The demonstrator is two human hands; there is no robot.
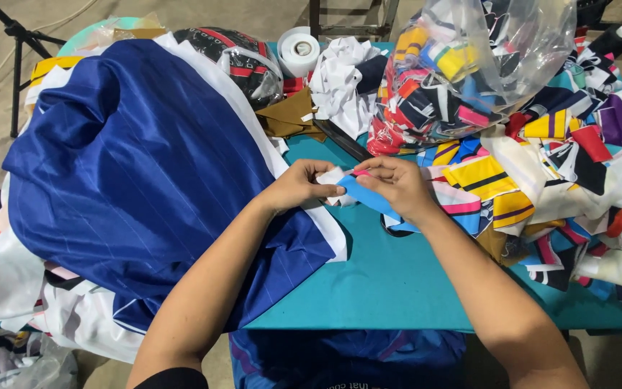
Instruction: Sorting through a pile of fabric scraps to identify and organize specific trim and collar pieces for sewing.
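Note:
Both my hands meet over the teal table (pixel 397 281) and pinch one small fabric piece (pixel 368 196), blue with white and pink edges. My left hand (pixel 301 184) grips its white end. My right hand (pixel 396 183) holds the blue part from above. A large blue striped garment (pixel 145 173) with a white border lies draped to the left, under my left forearm. A heap of multicoloured fabric scraps (pixel 556 180) spreads out just right of my right hand.
A clear plastic bag of coloured scraps (pixel 462 72) stands at the back. A white tape roll (pixel 299 50), crumpled white cloth (pixel 343 83), a brown piece (pixel 289 115) and a bagged dark garment (pixel 242 61) lie behind. More fabric hangs below the table's front edge (pixel 347 356).

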